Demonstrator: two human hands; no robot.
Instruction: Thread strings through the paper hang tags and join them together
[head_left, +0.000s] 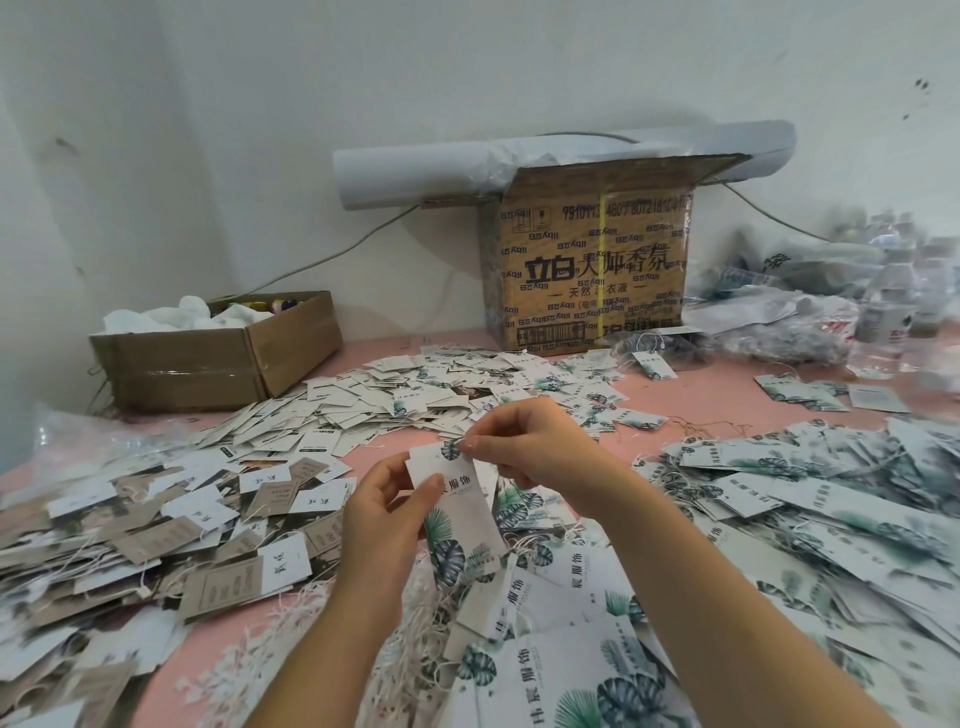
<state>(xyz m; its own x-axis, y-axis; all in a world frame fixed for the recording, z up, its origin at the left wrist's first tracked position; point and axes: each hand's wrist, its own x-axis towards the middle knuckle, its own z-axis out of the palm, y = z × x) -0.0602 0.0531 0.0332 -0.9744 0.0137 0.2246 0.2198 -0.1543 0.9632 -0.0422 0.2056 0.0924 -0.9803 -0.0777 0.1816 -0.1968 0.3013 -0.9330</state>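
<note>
Far left: open small box (218, 358) with white stuff inside, not in play. Near left: heap of brown-and-white tags (135, 525) with strings among them; these look already strung. Behind that, mid-far: spread of loose white tags (384, 400). I can't see strings on most of them, so probably still to do.

Centre, above the pink tabletop (691, 387): left hand (384, 512) has its grip closed round the left edge of one leaf-print hang tag (460, 501), thumb on the face, holding it upright. Right hand (524, 441) has a narrow fingertip grip pinching at the tag's top edge, where the hole should be. Whether a string is in that pinch is too fine to tell. My read: mid-threading on this one tag.

Under the hands: loose white strings (410, 623), supply left.

Far centre-right: printed carton (592, 260) with a paper roll (415, 176) on top. Right: large pile of leaf-print tags (810, 499) with strings showing, likely finished output. Far right: plastic bottles (893, 296).

Estimate: well along but not near done.
</note>
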